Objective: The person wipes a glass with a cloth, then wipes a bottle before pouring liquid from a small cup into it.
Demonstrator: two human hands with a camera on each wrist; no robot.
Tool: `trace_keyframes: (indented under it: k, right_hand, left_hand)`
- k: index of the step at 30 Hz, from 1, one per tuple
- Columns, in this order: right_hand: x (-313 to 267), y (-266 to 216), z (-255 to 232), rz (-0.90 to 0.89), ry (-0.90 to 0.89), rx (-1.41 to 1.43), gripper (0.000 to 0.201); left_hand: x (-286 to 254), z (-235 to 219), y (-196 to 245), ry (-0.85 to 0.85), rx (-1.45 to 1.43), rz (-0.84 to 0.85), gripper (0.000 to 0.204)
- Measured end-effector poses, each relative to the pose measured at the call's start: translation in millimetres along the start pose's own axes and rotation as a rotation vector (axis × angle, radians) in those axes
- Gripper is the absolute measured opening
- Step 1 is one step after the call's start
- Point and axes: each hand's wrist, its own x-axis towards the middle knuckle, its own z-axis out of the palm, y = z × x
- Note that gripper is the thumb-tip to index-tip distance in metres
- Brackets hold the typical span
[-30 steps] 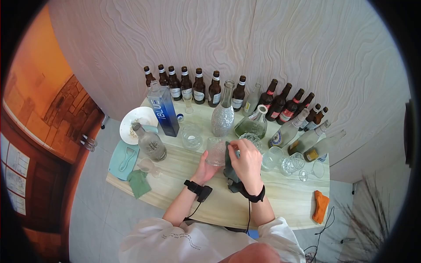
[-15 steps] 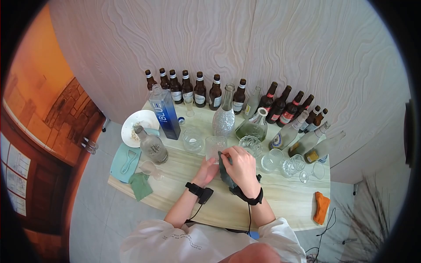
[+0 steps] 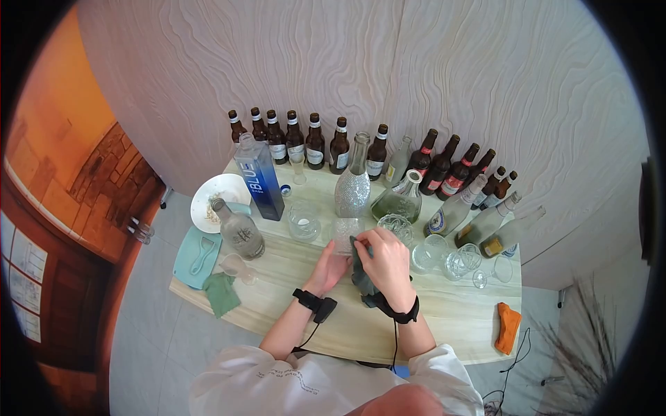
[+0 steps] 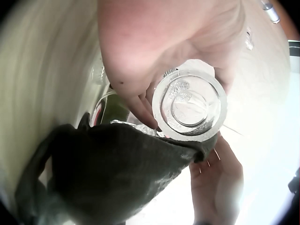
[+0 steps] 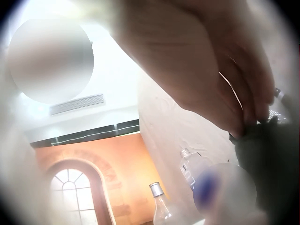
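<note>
A clear patterned drinking glass [image 3: 345, 234] is held above the table in the left hand [image 3: 327, 272], whose fingers wrap its side. Its round base [image 4: 190, 110] faces the left wrist camera. Against the glass's right side, the right hand [image 3: 388, 263] pinches a dark grey-green cloth [image 3: 362, 277] between thumb and fingers. The cloth's loose part hangs below that hand; in the left wrist view its folds [image 4: 112, 173] run along the glass's edge. Just behind the glass stands a tall textured bottle [image 3: 352, 194].
Brown beer bottles [image 3: 316, 142] line the table's back. To the right are several glasses [image 3: 430, 253] and an orange cloth [image 3: 508, 327]. At left stand a blue bottle [image 3: 258, 180], a frosted bottle [image 3: 241, 232] and a white plate [image 3: 202, 201], near a peeler [image 3: 202, 255] and a green cloth [image 3: 222, 295].
The right hand has shifted slightly left and down along the glass with the cloth. The glass has turned a little in the left hand, which stays in nearly the same place.
</note>
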Motion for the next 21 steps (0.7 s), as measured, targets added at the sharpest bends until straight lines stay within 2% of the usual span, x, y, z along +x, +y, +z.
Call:
trace_keyframes:
  k: [1, 4, 6, 12, 15, 21]
  right_hand:
    - [-1.2, 0.5, 1.4, -0.012, -0.014, 0.002, 0.008]
    - [-3.3, 0.8, 5.2, -0.029, -0.041, 0.014, 0.007]
    - [-1.3, -0.9, 3.7, -0.012, -0.032, 0.026, 0.007]
    - [8.8, 8.0, -1.0, 0.015, 0.189, 0.0, 0.008]
    - [11.3, 12.6, -0.1, 0.039, 0.198, 0.031, 0.009]
    - [5.4, 8.6, 0.8, 0.014, 0.036, 0.027, 0.008]
  left_hand:
    - [0.6, -2.6, 0.5, 0.011, -0.054, -0.028, 0.083]
    - [-5.5, -8.6, -3.0, -0.056, 0.069, -0.005, 0.083]
    - [-4.9, -11.8, -5.5, -0.042, 0.082, 0.026, 0.086]
    - [-4.6, 6.8, 3.6, -0.067, 0.18, 0.073, 0.099]
    - [-2.7, -1.1, -1.0, -0.086, 0.169, 0.078, 0.1]
    - [1.0, -4.9, -5.9, 0.006, 0.174, 0.107, 0.092]
